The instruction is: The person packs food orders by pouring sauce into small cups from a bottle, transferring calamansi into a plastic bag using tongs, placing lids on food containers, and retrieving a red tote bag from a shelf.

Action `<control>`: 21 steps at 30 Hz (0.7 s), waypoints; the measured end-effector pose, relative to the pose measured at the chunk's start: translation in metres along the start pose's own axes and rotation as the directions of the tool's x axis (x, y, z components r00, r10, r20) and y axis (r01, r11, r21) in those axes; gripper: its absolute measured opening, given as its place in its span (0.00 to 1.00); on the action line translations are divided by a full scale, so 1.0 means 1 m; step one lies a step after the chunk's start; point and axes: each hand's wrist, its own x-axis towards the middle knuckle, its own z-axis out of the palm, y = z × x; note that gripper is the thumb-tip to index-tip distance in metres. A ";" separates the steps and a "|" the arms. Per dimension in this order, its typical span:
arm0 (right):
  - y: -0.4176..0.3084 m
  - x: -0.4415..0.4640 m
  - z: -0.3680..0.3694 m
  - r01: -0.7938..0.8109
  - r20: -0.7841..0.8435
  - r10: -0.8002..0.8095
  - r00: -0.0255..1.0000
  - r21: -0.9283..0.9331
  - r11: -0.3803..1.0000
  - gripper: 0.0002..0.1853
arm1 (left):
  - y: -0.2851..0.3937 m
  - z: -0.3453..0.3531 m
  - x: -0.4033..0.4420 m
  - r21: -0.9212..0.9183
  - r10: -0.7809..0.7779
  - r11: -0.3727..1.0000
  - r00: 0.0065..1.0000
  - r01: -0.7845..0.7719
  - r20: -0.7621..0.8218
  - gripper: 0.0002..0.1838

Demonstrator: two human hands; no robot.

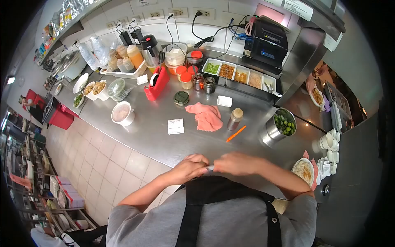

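Close to the body, at the counter's front edge, my left hand (188, 168) and my right hand (234, 163) are side by side with curled fingers. A small pale object (210, 168) shows between them, too small to name; both hands close on it. Beyond them on the steel counter (156, 144) lie an orange pen (236, 133), a shaker bottle (235, 119), a crumpled pink cloth (205, 116) and a white paper slip (175, 126). The right hand is slightly blurred.
A steel container of green limes (284, 123) stands at right, with a bowl of food (303, 171) nearer me. At left is a white tub (122, 113). Topping trays (241, 75), jars (198, 82) and a black printer (266, 45) line the back. Another person's hand (310, 83) shows at far right.
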 end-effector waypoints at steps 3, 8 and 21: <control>0.050 0.023 -0.008 0.357 -0.355 -0.256 0.899 0.257 0.898 0.14 | 0.030 -0.010 0.014 -0.614 -0.245 0.786 0.946 0.067 -0.210 0.17; 0.042 0.099 0.081 0.387 -0.410 0.205 0.889 0.911 0.144 0.11 | 0.012 -0.015 0.054 -0.919 -0.618 0.386 0.718 -0.077 -0.320 0.11; 0.064 0.119 0.130 0.091 -0.584 0.638 0.502 0.769 0.633 0.07 | -0.087 0.061 -0.001 0.099 -0.327 0.890 0.774 0.445 -0.542 0.05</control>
